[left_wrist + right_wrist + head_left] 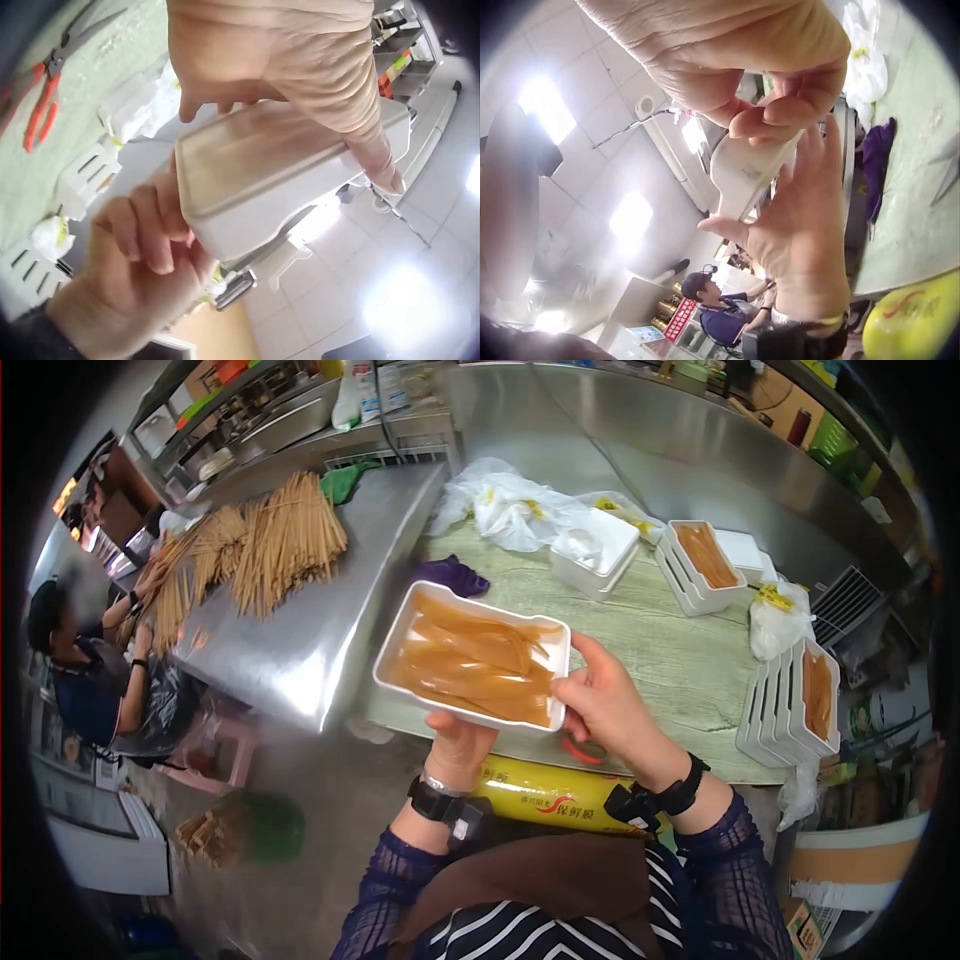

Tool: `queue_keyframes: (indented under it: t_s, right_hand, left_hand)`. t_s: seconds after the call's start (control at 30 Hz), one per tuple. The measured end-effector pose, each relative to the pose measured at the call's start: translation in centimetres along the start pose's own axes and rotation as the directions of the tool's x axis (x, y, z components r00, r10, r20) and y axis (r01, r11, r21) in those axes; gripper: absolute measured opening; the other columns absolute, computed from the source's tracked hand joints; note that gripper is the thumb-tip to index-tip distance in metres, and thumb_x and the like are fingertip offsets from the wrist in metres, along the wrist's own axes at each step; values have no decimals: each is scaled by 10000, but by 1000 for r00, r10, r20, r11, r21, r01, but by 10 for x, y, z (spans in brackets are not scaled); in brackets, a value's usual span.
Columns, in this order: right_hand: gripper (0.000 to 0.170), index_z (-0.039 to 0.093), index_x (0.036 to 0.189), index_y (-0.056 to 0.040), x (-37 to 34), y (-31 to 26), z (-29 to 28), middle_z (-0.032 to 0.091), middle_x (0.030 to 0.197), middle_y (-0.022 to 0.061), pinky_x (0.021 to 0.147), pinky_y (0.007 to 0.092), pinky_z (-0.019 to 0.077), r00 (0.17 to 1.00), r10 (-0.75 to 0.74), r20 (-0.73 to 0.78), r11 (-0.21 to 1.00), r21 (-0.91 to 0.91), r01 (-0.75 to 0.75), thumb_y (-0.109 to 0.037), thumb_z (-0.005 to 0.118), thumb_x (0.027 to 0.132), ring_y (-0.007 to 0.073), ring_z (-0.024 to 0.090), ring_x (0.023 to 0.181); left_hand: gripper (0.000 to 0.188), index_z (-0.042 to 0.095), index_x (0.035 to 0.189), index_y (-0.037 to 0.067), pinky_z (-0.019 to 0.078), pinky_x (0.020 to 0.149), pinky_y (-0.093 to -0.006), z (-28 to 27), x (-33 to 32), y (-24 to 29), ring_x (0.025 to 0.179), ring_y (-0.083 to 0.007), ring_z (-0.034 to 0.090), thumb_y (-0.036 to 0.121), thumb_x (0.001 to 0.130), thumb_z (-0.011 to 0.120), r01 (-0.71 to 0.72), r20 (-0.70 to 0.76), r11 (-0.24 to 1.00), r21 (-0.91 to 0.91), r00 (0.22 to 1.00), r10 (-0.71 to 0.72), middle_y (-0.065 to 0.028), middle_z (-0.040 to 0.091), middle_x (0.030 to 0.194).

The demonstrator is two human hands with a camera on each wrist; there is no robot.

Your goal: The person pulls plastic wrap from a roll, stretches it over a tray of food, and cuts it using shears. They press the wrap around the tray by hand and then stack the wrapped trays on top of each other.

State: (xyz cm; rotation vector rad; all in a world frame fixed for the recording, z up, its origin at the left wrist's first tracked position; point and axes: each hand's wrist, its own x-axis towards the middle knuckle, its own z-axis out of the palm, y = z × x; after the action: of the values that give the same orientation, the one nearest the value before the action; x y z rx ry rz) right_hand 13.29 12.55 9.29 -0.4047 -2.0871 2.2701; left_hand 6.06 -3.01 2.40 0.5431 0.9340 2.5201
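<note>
In the head view, a white plastic tray (470,717) of glossy brown flat strips (465,650) is held up in front of the body, tilted slightly. My right hand (608,700) grips its right end, thumb on the inside of the rim and fingers outside. From below, my left hand (462,748) supports the near left part, thumb against the near wall. The left wrist view shows the underside of the tray (262,172), with the left thumb along its side wall. In the right wrist view, the left hand's fingers (810,172) lie long against the tray.
Stacked white trays (790,705) with similar strips stand at the right. Another stack (690,575), a lidded white box (600,550), plastic bags (515,505) and a purple cloth (452,574) sit farther back. Red-handled scissors (46,97) lie nearby. A person (80,660) handles sticks (290,545) at left.
</note>
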Motion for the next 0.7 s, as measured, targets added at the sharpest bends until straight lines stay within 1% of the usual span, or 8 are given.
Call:
queue_keyframes:
  t_s: [0.07,0.17,0.2,0.3,0.37,0.47,0.57,0.7]
  right_hand:
    - [646,263,1444,34,-1,-3,12,605,658,69,419,227,417,996,26,80,1000,7,-26,-99,569,890,94,541,492]
    - [656,255,1450,24,-1,-9,28,583,651,49,439,217,419,997,-18,68,1000,6,18,-159,596,920,84,522,490]
    - [660,258,1453,12,-3,-15,31,586,677,46,456,209,420,997,-33,75,999,13,32,-174,606,923,80,517,497]
    - [689,270,1461,-28,-9,-26,31,597,786,42,511,192,427,990,-125,71,992,7,124,-201,647,911,68,513,544]
    - [730,283,1465,-58,-9,-19,30,608,896,43,555,189,434,970,-239,29,970,-26,240,-195,692,876,60,524,607]
    - [824,306,1460,-92,-3,-10,25,545,1136,77,709,246,472,879,-477,-24,830,-342,441,-228,772,794,110,571,853]
    - [921,317,1457,-102,0,-10,29,425,1322,123,872,342,455,678,-735,-22,565,-573,594,-270,829,710,215,508,1133]
    - [1001,299,1460,-70,3,-9,41,292,1442,184,1016,432,385,674,-739,-21,579,-532,618,-300,857,661,337,358,1321]
  left_hand:
    - [1194,223,1501,152,340,1118,-536,12,12,12,1349,-352,377,824,597,620,-137,20,990,-45,990,137,-155,321,1505]
    - [1163,228,1501,151,349,1110,-538,11,26,28,1325,-378,406,848,633,566,-171,24,980,-106,984,174,-167,355,1481]
    - [1092,267,1487,131,361,1100,-525,11,31,33,1307,-365,431,853,700,497,-203,6,970,-135,979,206,-177,400,1449]
    - [1030,311,1467,106,360,1097,-507,12,37,50,1299,-343,444,833,754,461,-130,-67,951,-280,991,115,-177,428,1427]
    - [966,360,1439,93,353,1094,-489,14,41,54,1290,-327,455,817,801,410,-75,-14,920,-385,997,75,-174,444,1418]
    - [944,389,1419,95,354,1087,-484,19,44,54,1292,-329,453,820,816,364,-18,-54,907,-421,999,-5,-170,462,1403]
    - [935,387,1423,97,353,1087,-486,16,45,47,1288,-330,458,816,828,339,21,-44,886,-463,998,-47,-165,465,1401]
    - [906,381,1428,109,377,1072,-481,20,42,42,1272,-322,476,802,848,311,51,-37,888,-457,996,-76,-143,465,1402]
